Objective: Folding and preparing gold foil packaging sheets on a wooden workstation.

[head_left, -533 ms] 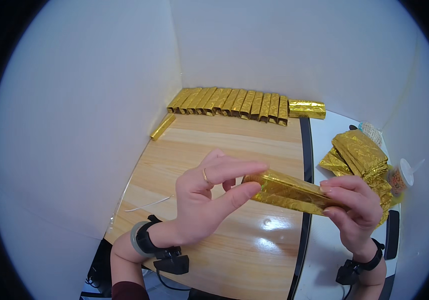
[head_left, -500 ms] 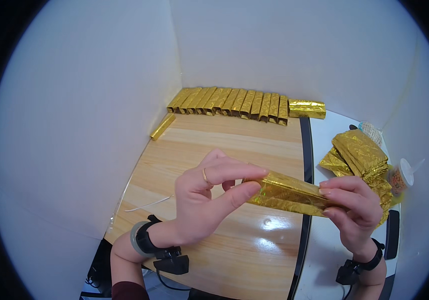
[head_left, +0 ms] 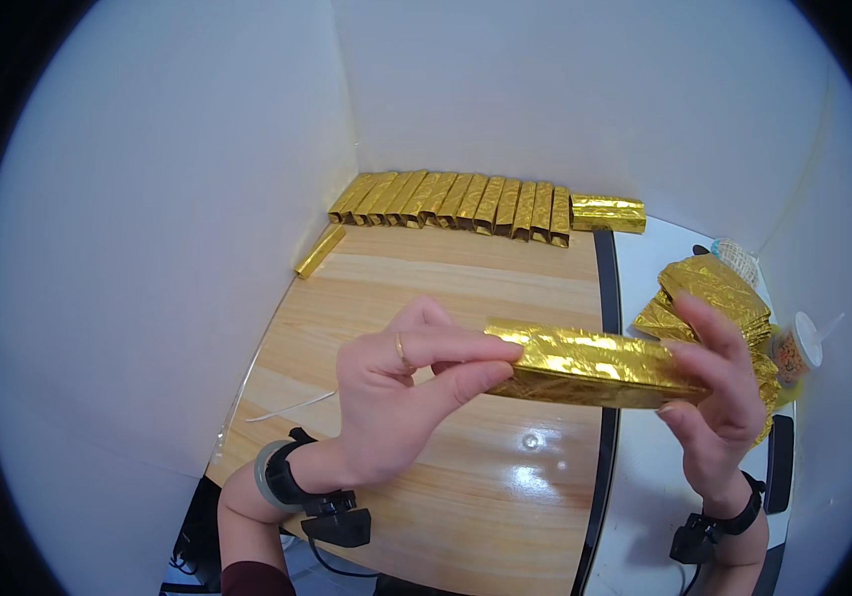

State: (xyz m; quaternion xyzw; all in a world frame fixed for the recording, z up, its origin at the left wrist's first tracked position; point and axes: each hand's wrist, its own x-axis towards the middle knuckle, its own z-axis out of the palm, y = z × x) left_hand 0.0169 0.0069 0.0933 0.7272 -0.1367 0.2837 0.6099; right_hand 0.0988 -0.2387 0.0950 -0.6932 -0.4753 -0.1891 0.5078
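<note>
A folded strip of gold foil paper is held level above the table, its shiny embossed face turned up. My left hand pinches its left end between thumb and forefinger. At the right end, the fingers of my right hand rest along the upper edge, with the thumb below and one finger lifted. Along the back of the table stands a row of several folded gold foil boxes, their near ends open. A pile of gold foil sheets lies beyond my right hand.
One gold foil piece lies crosswise at the row's right end; a narrow gold foil roll leans by the left wall. A lidded cup stands by the pile. A thin white strip lies left. White walls surround the wood-grain table.
The foil strip has turned: its hollow side faced me before, and now its smooth, shiny face shows. My right hand's fingers have spread, one of them lifting off.
</note>
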